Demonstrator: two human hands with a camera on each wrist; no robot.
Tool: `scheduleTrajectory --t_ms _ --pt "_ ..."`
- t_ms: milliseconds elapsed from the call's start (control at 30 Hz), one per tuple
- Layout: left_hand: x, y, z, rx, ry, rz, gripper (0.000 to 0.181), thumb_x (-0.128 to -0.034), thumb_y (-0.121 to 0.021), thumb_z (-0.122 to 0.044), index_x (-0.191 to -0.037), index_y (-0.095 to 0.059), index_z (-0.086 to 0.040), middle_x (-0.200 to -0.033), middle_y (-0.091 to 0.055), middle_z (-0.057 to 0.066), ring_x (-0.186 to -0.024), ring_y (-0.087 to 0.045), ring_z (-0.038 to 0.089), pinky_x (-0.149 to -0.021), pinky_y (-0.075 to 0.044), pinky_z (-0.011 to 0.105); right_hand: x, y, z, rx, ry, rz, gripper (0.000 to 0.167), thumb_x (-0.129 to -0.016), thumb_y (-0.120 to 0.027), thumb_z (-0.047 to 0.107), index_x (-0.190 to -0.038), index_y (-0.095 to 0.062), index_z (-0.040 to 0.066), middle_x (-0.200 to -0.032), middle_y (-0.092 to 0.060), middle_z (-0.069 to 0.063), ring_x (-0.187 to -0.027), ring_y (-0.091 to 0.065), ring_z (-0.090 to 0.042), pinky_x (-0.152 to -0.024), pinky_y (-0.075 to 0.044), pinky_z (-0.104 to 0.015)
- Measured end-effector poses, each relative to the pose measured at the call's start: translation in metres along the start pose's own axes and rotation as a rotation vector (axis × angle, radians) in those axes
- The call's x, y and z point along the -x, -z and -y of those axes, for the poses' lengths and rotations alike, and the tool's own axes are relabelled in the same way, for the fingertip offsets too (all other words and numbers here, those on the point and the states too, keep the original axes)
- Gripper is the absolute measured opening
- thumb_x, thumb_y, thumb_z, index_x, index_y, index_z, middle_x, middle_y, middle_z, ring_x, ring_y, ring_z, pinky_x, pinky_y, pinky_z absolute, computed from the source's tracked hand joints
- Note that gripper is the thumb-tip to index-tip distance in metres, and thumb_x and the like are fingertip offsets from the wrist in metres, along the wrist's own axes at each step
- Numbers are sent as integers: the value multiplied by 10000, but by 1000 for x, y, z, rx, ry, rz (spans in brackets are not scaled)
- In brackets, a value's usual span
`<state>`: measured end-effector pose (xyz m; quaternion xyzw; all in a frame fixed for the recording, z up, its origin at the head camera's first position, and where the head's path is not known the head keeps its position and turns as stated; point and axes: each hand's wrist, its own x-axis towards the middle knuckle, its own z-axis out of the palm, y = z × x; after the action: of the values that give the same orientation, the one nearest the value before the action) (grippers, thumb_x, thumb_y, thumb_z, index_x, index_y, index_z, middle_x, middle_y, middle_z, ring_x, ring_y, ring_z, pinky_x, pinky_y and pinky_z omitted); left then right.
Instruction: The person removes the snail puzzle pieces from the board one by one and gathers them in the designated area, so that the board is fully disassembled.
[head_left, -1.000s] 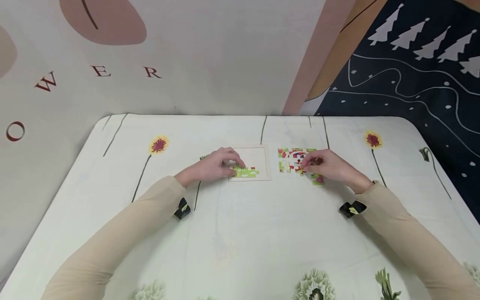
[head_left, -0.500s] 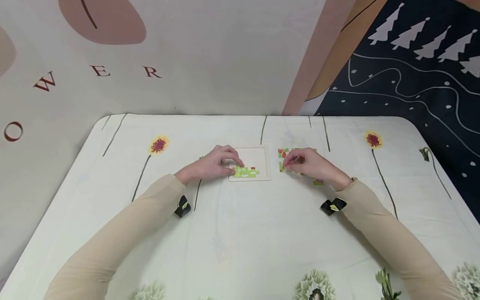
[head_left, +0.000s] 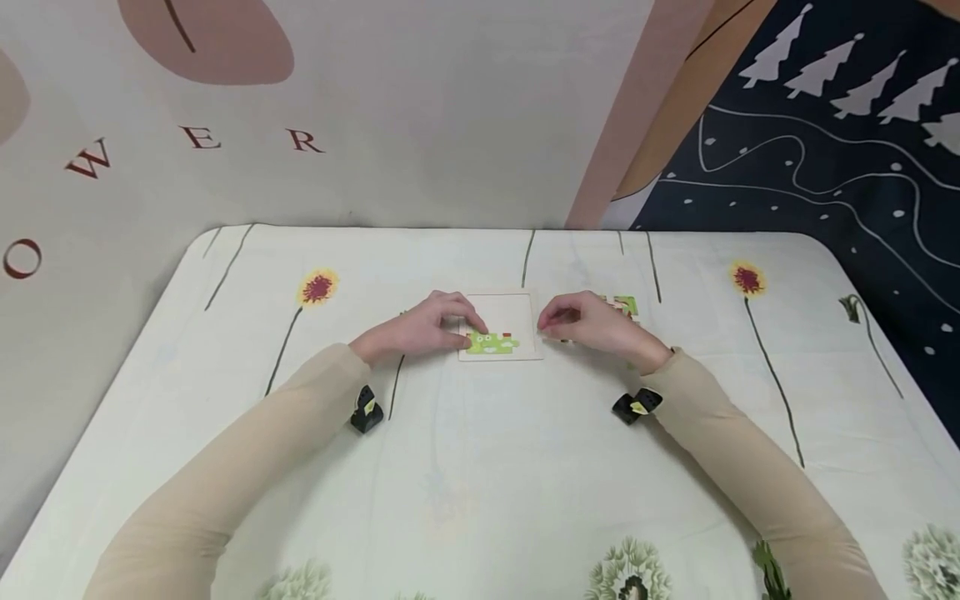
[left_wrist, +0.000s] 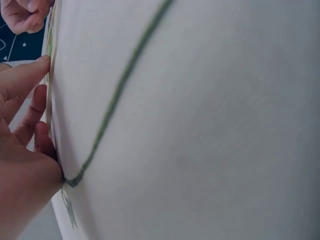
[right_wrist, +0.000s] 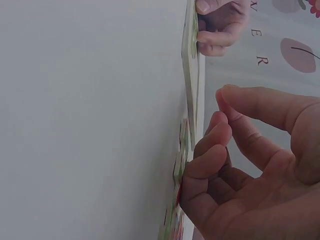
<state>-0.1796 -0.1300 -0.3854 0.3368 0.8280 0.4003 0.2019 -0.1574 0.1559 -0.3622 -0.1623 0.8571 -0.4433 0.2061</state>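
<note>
A shallow puzzle board (head_left: pixel 512 308) lies on the table, with joined green puzzle pieces (head_left: pixel 495 343) along its lower left part. My left hand (head_left: pixel 423 327) rests its thumb and index fingertip on those pieces at the board's left side. Just off the board's right edge, my right hand (head_left: pixel 588 321) pinches thumb and index finger together; a small pale puzzle-piece edge seems to show at their tips, mostly hidden. In the right wrist view the right fingers (right_wrist: pixel 212 162) curl above the loose pieces. Colourful loose puzzle pieces (head_left: pixel 624 304) lie partly hidden under the right hand.
A white flower-printed cloth (head_left: pixel 480 467) covers the table. Behind it stands a pale wall hanging (head_left: pixel 435 125) with letters, and a dark panel (head_left: pixel 817 167) with white trees is at the right. Black wrist cameras (head_left: pixel 367 410) sit below both sleeves.
My right hand has moved left from over the loose pieces to the board's right edge, fingertips pinched throughout. The left hand stays on the green pieces.
</note>
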Motion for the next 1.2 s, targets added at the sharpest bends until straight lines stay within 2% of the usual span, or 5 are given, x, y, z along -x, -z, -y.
scheduleTrajectory --t_ms 200,567,700,867,1200 --pt "-1 1 2 23 23 13 247 -858 -687 -22 -1092 -714 -93 -1161 -588 44 -1164 -409 254 -989 -274 464 -9 -5 8 2 35 37 118 -906 -632 54 -1002 -681 5 -971 -647 -80 -811 -530 -203 -694 -423 -288" --pt "-3 1 4 58 -19 20 242 -841 -691 10 -1073 -716 -58 -1115 -610 46 -1120 -485 213 -999 -297 429 -23 -16 16 31 26 93 133 -889 -628 21 -1008 -680 -7 -963 -650 -73 -797 -491 -189 -692 -387 -295" --pt "-3 2 3 65 -40 18 241 -835 -692 20 -1069 -713 -37 -1104 -622 68 -1113 -500 234 -1010 -295 441 -25 -19 20 75 2 95 140 -886 -635 38 -1008 -696 5 -941 -649 -66 -794 -499 -188 -692 -383 -298" --pt "-2 3 1 76 -22 22 230 -846 -688 13 -1070 -710 -30 -1118 -614 84 -1128 -484 255 -1015 -290 466 -25 -22 27 118 10 105 138 -887 -634 58 -996 -708 17 -910 -634 -53 -785 -505 -192 -692 -391 -300" --pt "-3 3 0 84 -16 26 226 -846 -683 21 -1069 -701 -14 -1112 -618 89 -1116 -493 259 -1026 -282 474 -26 -30 31 110 21 69 55 -874 -641 32 -922 -652 9 -809 -569 -48 -697 -491 -166 -624 -392 -282"
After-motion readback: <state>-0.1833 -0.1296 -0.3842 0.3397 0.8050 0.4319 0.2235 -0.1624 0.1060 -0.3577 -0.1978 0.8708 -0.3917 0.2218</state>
